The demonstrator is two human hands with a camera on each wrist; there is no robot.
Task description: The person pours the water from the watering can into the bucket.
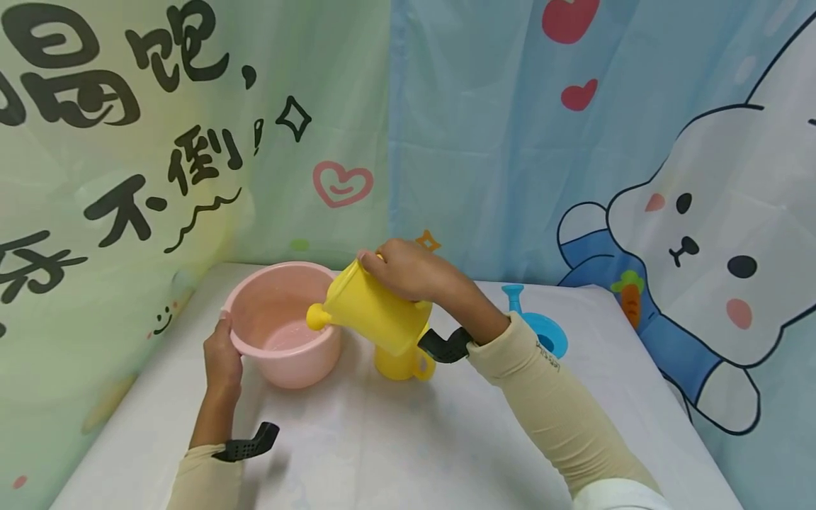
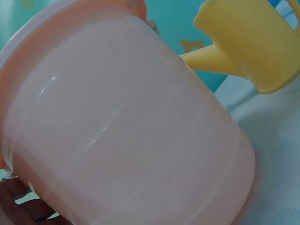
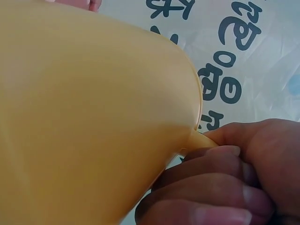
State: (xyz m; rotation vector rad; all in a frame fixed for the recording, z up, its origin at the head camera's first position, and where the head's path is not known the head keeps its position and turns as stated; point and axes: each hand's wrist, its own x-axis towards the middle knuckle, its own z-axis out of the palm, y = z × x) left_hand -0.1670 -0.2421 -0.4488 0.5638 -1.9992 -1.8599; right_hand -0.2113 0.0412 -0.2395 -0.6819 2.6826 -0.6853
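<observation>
The right grip [image 1: 414, 270] holds a watering can [image 1: 372, 308]; backdrop lettering [image 1: 204, 157] includes "不倒".

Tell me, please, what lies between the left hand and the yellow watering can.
The pink tub lies between them, in both the head and left wrist views.

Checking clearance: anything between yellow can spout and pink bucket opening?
Nothing visible. In the head view, the spout of the yellow watering can overlaps the mouth of the pink bucket; the left hand grips the bucket's opposite side.
</observation>
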